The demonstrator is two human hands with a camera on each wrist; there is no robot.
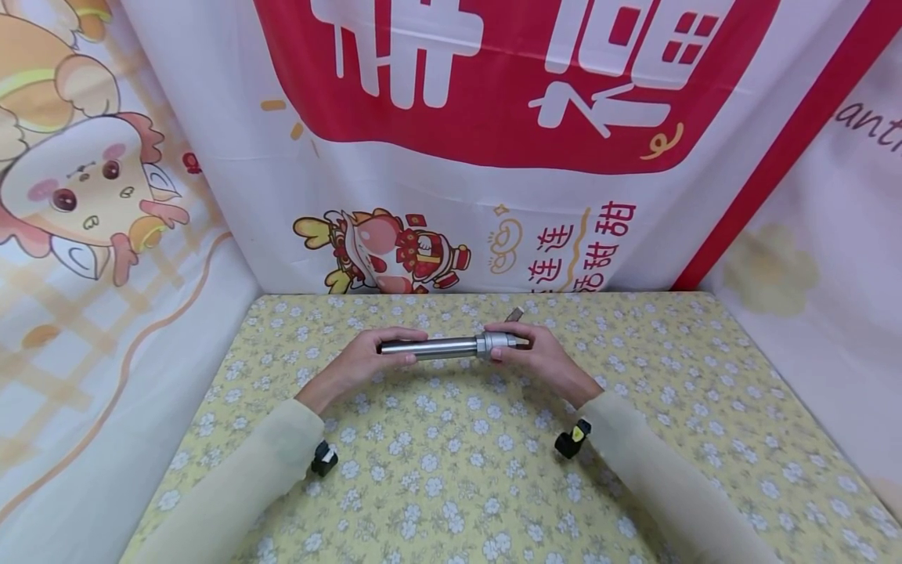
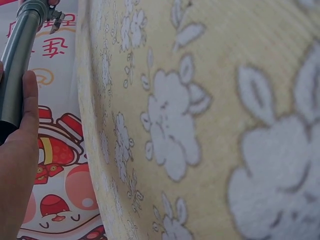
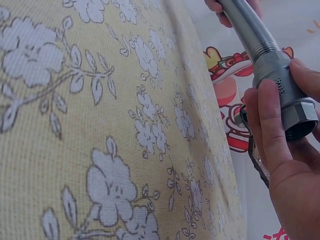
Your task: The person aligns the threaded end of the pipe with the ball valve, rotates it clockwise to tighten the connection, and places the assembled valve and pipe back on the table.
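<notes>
Over the far part of a flower-patterned table (image 1: 423, 470), the left hand (image 1: 358, 357) gripped a steel pipe (image 1: 444, 348) near its left end; the right hand (image 1: 541, 354) pinched the ball valve (image 1: 497, 340) at its right end. The parts looked joined, but exposed thread (image 3: 266, 48) suggested tightening might remain. Fingers partly hid the pipe's left end and the valve's lever (image 1: 516, 315); tightness could not be told.

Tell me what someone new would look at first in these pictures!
Probably the big red sign at the top of the head view. Next, the shiny metal pipe over the flowery yellow cloth. The left hand holds one end, and the right hand grips the fitting at the other.
</notes>
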